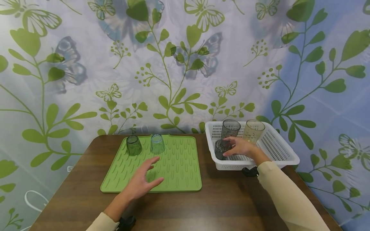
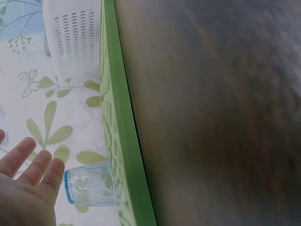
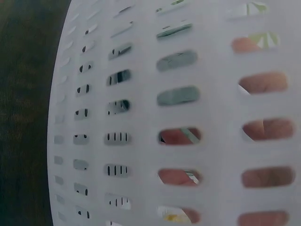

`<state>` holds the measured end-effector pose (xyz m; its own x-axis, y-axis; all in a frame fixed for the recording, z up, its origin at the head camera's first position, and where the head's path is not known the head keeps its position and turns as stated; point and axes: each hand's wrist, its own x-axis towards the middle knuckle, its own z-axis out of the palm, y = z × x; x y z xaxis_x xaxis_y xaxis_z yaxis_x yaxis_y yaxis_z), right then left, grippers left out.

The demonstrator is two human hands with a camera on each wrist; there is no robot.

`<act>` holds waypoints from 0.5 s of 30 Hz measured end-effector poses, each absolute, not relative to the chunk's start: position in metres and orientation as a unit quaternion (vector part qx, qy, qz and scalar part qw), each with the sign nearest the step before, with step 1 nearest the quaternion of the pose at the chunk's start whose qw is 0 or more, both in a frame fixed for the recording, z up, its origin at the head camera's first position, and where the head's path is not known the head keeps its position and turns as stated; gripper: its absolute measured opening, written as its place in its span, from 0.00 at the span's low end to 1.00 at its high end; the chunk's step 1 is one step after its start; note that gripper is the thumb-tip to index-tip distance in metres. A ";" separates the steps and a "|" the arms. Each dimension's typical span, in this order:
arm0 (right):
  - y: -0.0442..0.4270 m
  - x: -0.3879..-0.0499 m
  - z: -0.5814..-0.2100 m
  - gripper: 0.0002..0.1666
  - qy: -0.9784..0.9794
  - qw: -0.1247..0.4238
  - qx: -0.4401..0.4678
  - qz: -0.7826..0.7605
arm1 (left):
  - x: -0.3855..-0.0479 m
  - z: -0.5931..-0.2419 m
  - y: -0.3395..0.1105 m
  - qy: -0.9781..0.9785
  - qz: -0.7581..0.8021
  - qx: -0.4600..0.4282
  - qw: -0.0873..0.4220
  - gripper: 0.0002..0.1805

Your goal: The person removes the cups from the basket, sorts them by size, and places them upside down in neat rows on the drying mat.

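Observation:
In the head view, my right hand reaches into a white plastic basket and grips a small dark grey glass, thumb at its near side and fingers by the rim. Through the slots in the right wrist view, parts of the fingers and the greyish glass show. My left hand hovers over a green drying mat, fingers spread and holding nothing. Two small glasses stand on the mat's far left part: a dark one and a bluish one, which the left wrist view shows beyond the fingers.
Behind the small glass in the basket stand a tall grey glass and a tall amber glass. Mat and basket sit side by side on a brown wooden table. A leaf-and-butterfly patterned curtain hangs behind the table.

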<state>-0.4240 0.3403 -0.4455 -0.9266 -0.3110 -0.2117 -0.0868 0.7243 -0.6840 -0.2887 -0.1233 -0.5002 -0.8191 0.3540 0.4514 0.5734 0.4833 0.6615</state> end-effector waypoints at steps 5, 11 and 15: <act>0.341 -0.421 -0.446 0.56 0.921 0.143 -0.123 -0.341 | -0.290 -0.500 -0.119 -0.850 -0.436 -0.270 0.119 0.42; 0.344 -0.415 -0.442 0.55 0.921 0.123 -0.134 -0.346 | -0.295 -0.501 -0.113 -0.849 -0.439 -0.273 0.110 0.42; 0.345 -0.412 -0.439 0.54 0.914 0.101 -0.145 -0.364 | -0.299 -0.499 -0.107 -0.848 -0.433 -0.284 0.112 0.41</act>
<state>-0.4115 0.3451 -0.4390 -0.9375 -0.3389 -0.0796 -0.1915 0.6929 -0.6951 -0.2986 -0.1072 -0.4985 -0.8134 0.3849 0.4362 0.5791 0.4643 0.6701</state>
